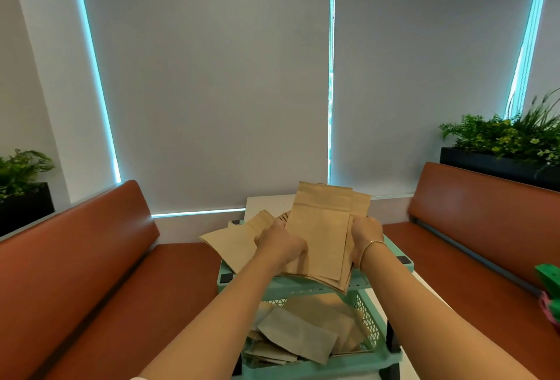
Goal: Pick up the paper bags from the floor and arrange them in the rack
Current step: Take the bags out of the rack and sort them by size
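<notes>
1. The left hand (280,241) and right hand (366,235) (a thin bracelet on its wrist) grip opposite side edges of a stack of paper bags (321,234), above the top tier of the mint-green rack (394,261).
2. More bags (303,334) lie loose in the lower basket.
3. One bag (230,243) overhangs the top tier's left edge.

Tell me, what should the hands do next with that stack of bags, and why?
Probably lower the stack flat onto the rack's top shelf. Both the left hand and the right hand grip its sides just above that shelf, where other bags lie fanned out to the left.
</notes>
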Motion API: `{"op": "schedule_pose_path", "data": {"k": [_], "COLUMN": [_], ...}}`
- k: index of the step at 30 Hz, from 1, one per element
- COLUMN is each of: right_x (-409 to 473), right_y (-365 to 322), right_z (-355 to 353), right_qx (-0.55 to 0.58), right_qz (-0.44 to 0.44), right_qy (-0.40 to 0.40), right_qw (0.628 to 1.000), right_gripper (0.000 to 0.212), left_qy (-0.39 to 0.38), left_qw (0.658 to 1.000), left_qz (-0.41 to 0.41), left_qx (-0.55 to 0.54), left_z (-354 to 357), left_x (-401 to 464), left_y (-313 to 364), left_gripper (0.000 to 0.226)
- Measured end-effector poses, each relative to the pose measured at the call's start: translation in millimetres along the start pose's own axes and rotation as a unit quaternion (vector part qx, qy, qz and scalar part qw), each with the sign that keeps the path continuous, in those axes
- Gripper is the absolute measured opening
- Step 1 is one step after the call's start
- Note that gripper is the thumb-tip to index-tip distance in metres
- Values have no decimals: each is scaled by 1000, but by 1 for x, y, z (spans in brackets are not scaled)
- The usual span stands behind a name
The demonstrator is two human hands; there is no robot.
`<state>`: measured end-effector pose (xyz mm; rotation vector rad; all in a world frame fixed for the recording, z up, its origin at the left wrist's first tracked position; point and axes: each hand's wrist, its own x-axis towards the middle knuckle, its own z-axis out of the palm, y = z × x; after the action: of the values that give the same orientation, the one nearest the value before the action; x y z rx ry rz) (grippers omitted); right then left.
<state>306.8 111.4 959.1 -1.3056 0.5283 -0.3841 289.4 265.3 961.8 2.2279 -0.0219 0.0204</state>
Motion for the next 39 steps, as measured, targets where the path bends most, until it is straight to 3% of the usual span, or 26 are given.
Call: {"op": "schedule_pose_path", "data": {"k": [3,10,18,23,31,36,38,39], "right_x": [1,0,-2,-3,-12,-10,-8,-6], "right_y": [6,3,4,4,1,0,0,0], "right_z": [0,0,1,1,6,1,1,1], "right_qx": [20,-26,-34,-46,-103,-114,-127,-130], "right_qz": [10,-46,-48,-47,-52,-57,-62,-62], "right_qy": [-23,-38,-55,-74,-152,-151,-131,-120], "right_qw": [999,998,997,995,982,980,981,982], "right_gripper": [24,37,16,21,25,12,16,22], "left_qy": [-68,-111,-88,-84,-39,-42,26,64], "left_qw": [993,990,991,989,987,996,993,975], "left_qz": [-8,7,14,13,32,60,47,27], "left_qx": [-92,-91,-98,-119,-155,-53,104,211], "left_z": [-2,1,5,-3,-11,-18,-32,-40], "left_x": [0,-3,-7,-5,3,7,17,22], "left_y": [0,1,6,10,18,10,1,-5], "left_gripper": [64,63,52,33,41,48,56,59]}}
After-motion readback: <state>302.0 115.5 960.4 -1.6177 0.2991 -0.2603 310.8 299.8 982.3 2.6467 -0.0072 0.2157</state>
